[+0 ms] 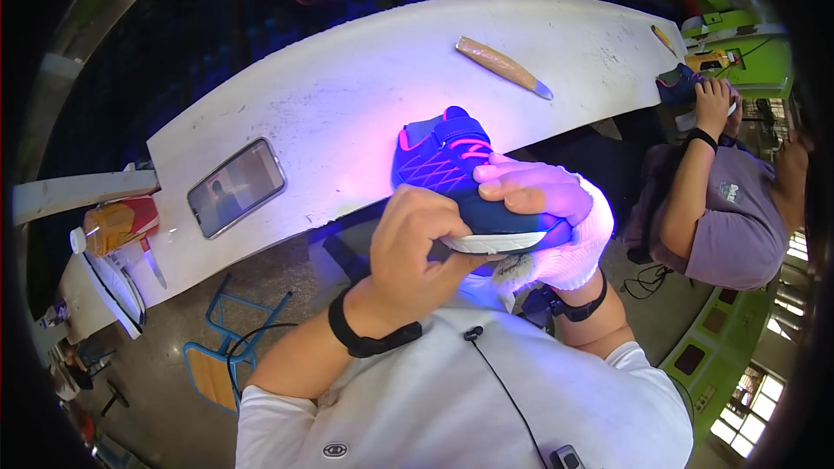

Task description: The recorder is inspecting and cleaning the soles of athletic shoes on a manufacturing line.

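A dark blue shoe [439, 156] with pink stitching, a strap and a white sole is held in front of my chest, above the table's near edge. Its toe points toward me, and purple light falls on it. My left hand [413, 239] grips the sole edge near the toe, thumb and curled fingers pressed to it. On the other side, my right hand [560, 217], in a white glove with bare fingertips, wraps over the toe; the glove's thumb, with a dark worn patch, lies below the sole.
On the white table [347, 78] lie a wooden-handled knife [499, 65] and a phone [236, 187]. Leftward are an orange bottle [117, 226], another knife [154, 265] and a white-soled shoe [117, 291]. A co-worker [721, 200] handles a dark shoe at right. A blue-framed stool [213, 369] stands left.
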